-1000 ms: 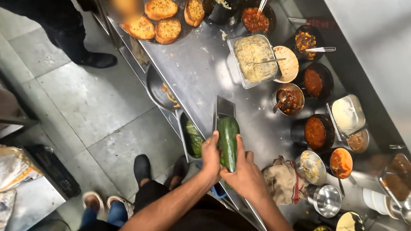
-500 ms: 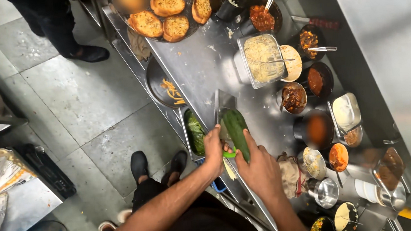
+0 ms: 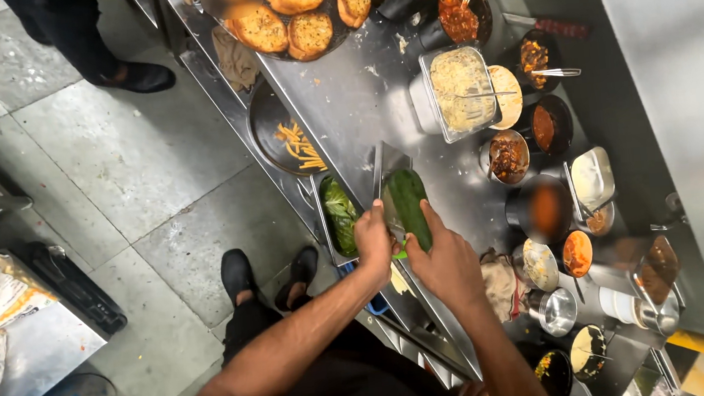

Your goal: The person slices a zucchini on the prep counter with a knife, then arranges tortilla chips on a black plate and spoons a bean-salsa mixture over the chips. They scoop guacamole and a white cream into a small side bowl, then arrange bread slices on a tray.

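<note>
A dark green cucumber (image 3: pixel 408 206) lies lengthwise on a flat metal slicer (image 3: pixel 383 163) that is propped on the steel counter (image 3: pixel 360 95). My right hand (image 3: pixel 447 262) grips the cucumber's near end, with fingers along its side. My left hand (image 3: pixel 372 239) holds the slicer's lower end, thumb beside the cucumber. A small green piece shows between the two hands. Both of my forearms reach in from the bottom of the view.
A steel tray of green peelings (image 3: pixel 341 216) sits left of the slicer, with a pan of fries (image 3: pixel 296 143) beyond it. Toasted buns (image 3: pixel 293 8) lie at the far end. A container of shredded food (image 3: pixel 461 86) and several sauce bowls (image 3: pixel 508 157) line the right. Another person's shoe (image 3: pixel 133 75) is on the floor.
The cucumber has slid a little farther up the slicer under my right hand. My left hand stays at the slicer's lower end. The view has shifted slightly.
</note>
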